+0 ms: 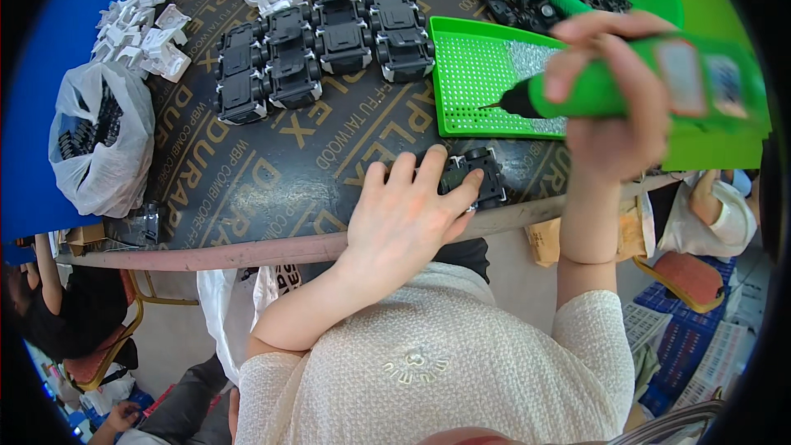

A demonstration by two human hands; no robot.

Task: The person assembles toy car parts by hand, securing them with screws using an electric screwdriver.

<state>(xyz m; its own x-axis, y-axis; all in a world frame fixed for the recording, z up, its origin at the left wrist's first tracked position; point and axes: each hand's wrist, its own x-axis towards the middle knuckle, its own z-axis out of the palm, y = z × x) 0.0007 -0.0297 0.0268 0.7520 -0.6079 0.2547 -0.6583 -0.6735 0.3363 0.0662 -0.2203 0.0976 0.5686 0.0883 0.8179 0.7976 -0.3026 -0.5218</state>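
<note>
Large gold capitals, slanted rows across black worktop (329,128). Small dark letters arched on cream shirt (461,321). Bold black letters on white bag (221,305). Labels (680,78) on green power screwdriver (704,86) blurred.

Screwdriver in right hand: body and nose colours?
The screwdriver has a green body and black nose; best seen in the head view.

Room lies between bag (107,161) and chassis rows (342,37); tray (461,53) blocks right.

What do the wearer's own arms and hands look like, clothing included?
The left hand and right hand wear no visible gloves or watch; the right is somewhat blurred. The forearms are bare, below short cream sleeves of nubbly, textured fabric.
</note>
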